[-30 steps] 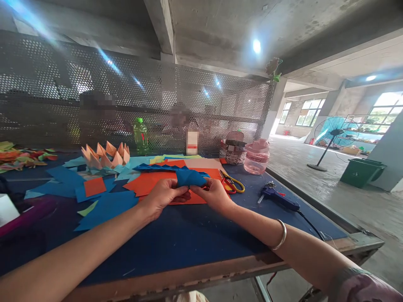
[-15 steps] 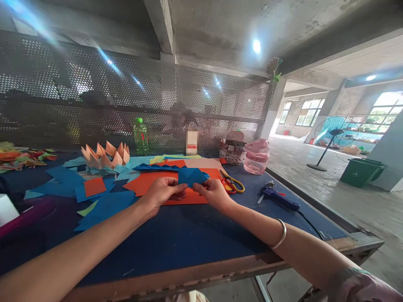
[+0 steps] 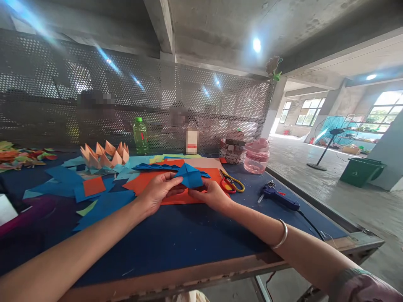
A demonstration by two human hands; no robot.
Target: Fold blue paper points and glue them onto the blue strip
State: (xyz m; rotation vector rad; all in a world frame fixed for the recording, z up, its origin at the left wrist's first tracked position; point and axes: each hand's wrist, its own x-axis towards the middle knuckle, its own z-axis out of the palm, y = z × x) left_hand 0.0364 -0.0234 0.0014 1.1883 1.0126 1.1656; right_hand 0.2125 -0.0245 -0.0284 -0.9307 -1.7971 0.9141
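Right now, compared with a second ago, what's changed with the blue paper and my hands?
The blue paper has turned and opened flatter, one corner now pointing up and its creases showing. Your left hand has shifted up along its left side, thumb on top; your right hand's thumb has slid down to the lower edge. The scissors and glue gun stayed put.

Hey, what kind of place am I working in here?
Likely a papercraft workshop: there's folded blue paper in your left hand, a glue gun on the table, and a pedestal fan on the bare floor.
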